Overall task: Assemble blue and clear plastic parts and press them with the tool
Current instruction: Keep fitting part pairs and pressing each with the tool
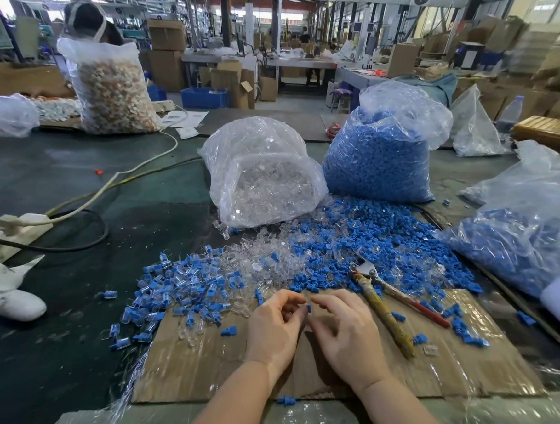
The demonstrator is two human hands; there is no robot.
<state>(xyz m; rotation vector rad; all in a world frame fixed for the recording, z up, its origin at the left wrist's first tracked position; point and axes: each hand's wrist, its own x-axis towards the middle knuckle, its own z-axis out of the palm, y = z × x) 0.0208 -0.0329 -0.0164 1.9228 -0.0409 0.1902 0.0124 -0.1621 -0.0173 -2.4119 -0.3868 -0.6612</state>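
Both hands are held close together over a taped sheet of cardboard (348,381) on the bench (80,289). A small blue part (308,308) is pinched between the curled fingertips where the two hands meet; the left hand (274,327) has its fingers bent inward, and the right hand (346,332) has its thumb and forefinger closed toward the same spot. Whether a clear part is also held there cannot be told (the fingers cover it).

Just to the right of the right hand, the pressing tool (384,307) is laid on the cardboard untouched, its handles pointing toward the person and its metal head away. Directly beyond the hands a heap of loose clear parts (262,262) is spread, with loose blue parts (372,239) beyond and to the right. To the left of the left hand a scatter of joined blue-and-clear pieces (165,291) is seen. Farther beyond the hands two open plastic bags stand side by side: a bag of clear parts (263,176) and, to its right, a bag of blue parts (380,153). A third bag of blue pieces (519,239) lies well off to the right.
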